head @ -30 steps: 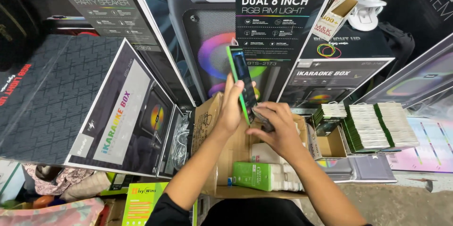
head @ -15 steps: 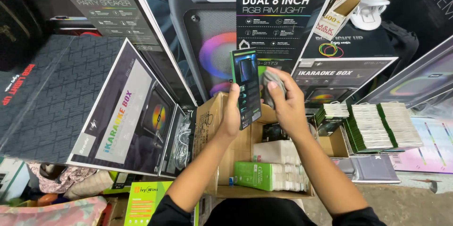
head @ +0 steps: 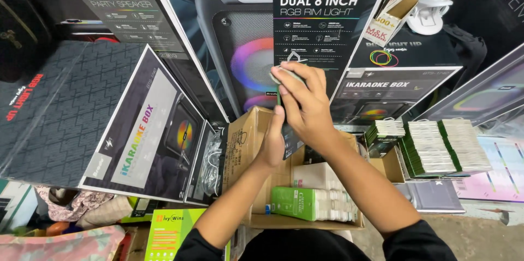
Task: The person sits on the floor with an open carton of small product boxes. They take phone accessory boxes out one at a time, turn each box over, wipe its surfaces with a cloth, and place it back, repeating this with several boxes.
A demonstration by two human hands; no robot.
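My left hand [head: 274,144] grips the lower edge of a flat dark package with green trim [head: 290,142], held upright and seen nearly edge-on. My right hand [head: 307,107] covers the top of that package and pinches a small grey object [head: 283,73] against it with the fingertips. Both hands are raised over an open brown cardboard carton [head: 244,135]. Most of the package is hidden behind my right hand.
The carton holds a green-and-white box [head: 312,204] and a pale box [head: 316,175]. Stacks of green-edged white packets [head: 445,144] lie at the right. Large printed speaker cartons [head: 147,130] stand all around, one tall one behind [head: 327,21]. Cloth bundles [head: 71,206] sit lower left.
The package has turned from face-on to edge-on and risen slightly. My right hand has moved from beside it onto its top, carrying the small grey object along.
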